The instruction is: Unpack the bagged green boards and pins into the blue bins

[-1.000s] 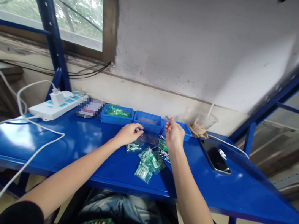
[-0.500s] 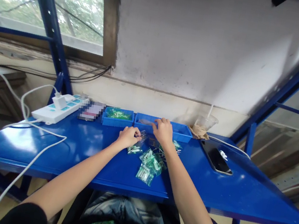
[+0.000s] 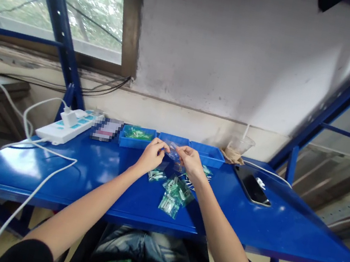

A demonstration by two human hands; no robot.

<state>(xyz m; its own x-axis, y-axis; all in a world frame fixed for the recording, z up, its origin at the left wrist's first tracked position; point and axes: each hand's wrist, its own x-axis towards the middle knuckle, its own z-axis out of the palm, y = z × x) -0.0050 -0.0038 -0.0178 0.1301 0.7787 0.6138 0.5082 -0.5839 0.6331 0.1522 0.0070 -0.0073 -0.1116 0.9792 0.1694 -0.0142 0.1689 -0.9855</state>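
A small clear plastic bag (image 3: 172, 150) is stretched between my two hands above the table. My left hand (image 3: 153, 156) pinches its left side, and my right hand (image 3: 191, 161) grips the right side with thumb and fingers. What is inside the bag, if anything, I cannot make out. Just below lie several green-tinted clear packets (image 3: 169, 203) with pale, slim pieces in them. One more packet (image 3: 156, 174) rests under my left hand. Loose thin metal-looking pieces (image 3: 190, 183) lie partly hidden by my right wrist.
Behind my hands stand blue bins, the left bin (image 3: 137, 143) holding green packets. A power strip (image 3: 69, 128) with white cables is at left. To the right are a plastic cup (image 3: 240, 145), a phone (image 3: 252, 186) and a small white item (image 3: 260, 183) on the blue table (image 3: 300, 225).
My right hand has come back from the middle bin towards me, and the clear bag is now between both hands. My left hand has risen slightly.
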